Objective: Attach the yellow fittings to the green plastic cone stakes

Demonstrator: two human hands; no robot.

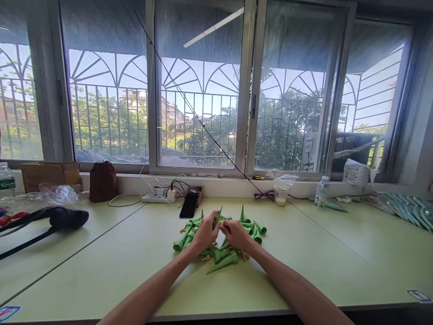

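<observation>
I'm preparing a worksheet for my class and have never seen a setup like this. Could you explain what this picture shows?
There is no machine here: a person works with two bare hands. The single picture comes from a camera worn on the head, looking forward and down, so the forearms reach in from the bottom edge.

The left hand holds a green cone with its tip up. The right hand meets it, fingers at something small and yellowish; the exact grip is too small to tell.

Around the hands, on the pale table, lie more green cones and small yellow-orange pieces. Farther back are a dark phone and, to the right, a bottle.
</observation>
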